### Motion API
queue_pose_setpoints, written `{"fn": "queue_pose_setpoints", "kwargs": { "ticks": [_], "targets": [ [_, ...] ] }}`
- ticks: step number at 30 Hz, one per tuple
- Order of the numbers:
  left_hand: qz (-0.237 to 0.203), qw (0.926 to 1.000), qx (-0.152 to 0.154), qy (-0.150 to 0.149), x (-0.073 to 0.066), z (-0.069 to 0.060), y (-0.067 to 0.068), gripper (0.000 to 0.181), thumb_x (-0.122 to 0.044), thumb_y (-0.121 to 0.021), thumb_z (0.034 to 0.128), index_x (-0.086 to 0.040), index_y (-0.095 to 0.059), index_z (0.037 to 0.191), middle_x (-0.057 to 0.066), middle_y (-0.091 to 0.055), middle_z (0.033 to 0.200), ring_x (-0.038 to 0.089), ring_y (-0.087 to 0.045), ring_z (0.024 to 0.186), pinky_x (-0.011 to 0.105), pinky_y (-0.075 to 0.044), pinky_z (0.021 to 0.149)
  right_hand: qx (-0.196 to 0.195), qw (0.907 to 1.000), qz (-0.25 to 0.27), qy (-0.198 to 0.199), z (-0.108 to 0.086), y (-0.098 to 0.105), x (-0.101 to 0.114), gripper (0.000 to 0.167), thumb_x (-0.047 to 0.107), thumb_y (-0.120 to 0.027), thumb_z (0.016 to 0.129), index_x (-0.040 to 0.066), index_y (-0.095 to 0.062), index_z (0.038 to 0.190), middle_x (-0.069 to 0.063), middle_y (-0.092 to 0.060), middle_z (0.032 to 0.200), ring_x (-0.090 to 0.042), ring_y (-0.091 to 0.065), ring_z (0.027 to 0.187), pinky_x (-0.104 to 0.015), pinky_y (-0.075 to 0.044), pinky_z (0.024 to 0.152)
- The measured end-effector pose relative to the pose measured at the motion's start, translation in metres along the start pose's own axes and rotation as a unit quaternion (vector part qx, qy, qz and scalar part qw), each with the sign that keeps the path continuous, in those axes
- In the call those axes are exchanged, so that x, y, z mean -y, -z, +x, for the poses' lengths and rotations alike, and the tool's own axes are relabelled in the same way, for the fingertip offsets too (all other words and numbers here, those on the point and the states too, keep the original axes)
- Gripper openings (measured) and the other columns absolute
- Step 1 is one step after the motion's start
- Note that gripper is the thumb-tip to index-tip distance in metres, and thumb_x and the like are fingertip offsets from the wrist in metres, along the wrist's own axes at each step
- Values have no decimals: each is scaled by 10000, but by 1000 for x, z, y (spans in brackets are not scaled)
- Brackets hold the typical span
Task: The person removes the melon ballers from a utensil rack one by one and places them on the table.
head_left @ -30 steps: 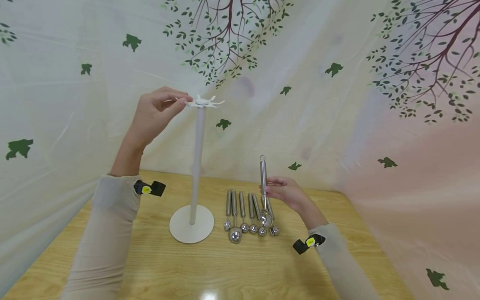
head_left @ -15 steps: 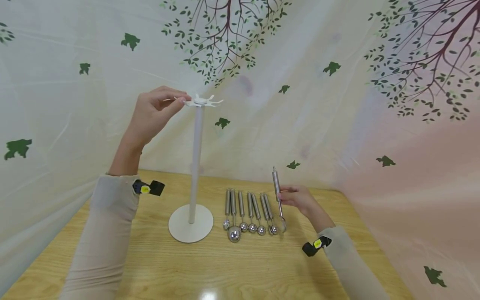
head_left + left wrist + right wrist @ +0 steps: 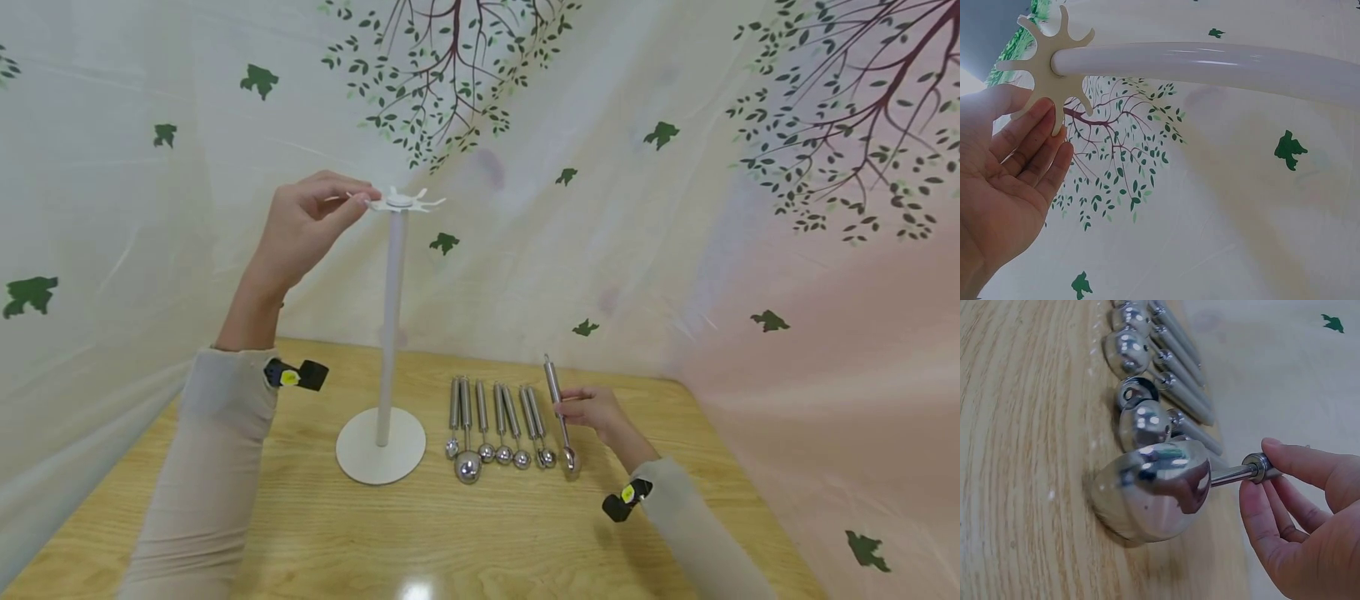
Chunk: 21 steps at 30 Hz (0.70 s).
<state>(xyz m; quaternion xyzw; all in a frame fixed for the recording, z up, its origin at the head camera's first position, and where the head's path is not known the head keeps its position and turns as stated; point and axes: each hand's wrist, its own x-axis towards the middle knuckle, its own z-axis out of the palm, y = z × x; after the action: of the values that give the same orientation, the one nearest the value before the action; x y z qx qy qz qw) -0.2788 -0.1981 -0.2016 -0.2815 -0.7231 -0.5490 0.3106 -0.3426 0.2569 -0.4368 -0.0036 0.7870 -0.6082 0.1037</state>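
My left hand [image 3: 300, 225] pinches one arm of the white star-shaped hook top [image 3: 1047, 69] of a tall stand [image 3: 392, 317]. In the left wrist view the thumb lies on one side of that arm and the fingers on the other. My right hand [image 3: 597, 412] grips a shiny metal scoop [image 3: 1160, 487] by its handle, thumb against fingers. The scoop tilts with its handle up and its bowl low over the table, at the right end of a row. I cannot tell whether the bowl touches the wood. Several metal scoops [image 3: 503, 454] lie side by side in this row, handles away from me.
The stand's round white base [image 3: 360, 467] rests on the wooden table [image 3: 315, 533], left of the row. A pale cloth backdrop [image 3: 525, 267] printed with leaves and branches rises behind and beside the table.
My right hand has moved right and then down with the scoop, from over the row to beside its right end. The scoop's bowl has turned. My left hand stays on the hook top.
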Motion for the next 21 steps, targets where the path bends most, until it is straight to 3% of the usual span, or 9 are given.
{"fn": "queue_pose_setpoints", "kwargs": {
  "ticks": [10,15,21],
  "targets": [
    [-28,10000,4,-13,1,1,0,208,-71,-649,989,44,-737,1138,-94,-713,1087,119,-639,1101,167,-536,995,-331,9990,-188,-224,5,-9,-11,431,-9,-753,878,-187,-587,1233,-15,-734,829,-142,-716,755,-268,-630,736],
    [-13,10000,-7,-47,1,2,0,205,-66,-648,988,48,-737,1133,-97,-713,1083,120,-639,1096,166,-537,992,-608,9969,-332,-380,7,-12,-15,406,9,-774,869,-143,-627,1216,-45,-743,883,-120,-703,729,-269,-628,742],
    [-44,10000,-15,-49,2,2,0,203,-58,-647,987,55,-735,1130,-98,-715,1080,121,-639,1095,168,-538,993,-904,9947,-424,-241,9,-17,-23,397,-2,-798,840,-143,-641,1176,-80,-741,881,-123,-689,679,-277,-625,687]
  ]
}}
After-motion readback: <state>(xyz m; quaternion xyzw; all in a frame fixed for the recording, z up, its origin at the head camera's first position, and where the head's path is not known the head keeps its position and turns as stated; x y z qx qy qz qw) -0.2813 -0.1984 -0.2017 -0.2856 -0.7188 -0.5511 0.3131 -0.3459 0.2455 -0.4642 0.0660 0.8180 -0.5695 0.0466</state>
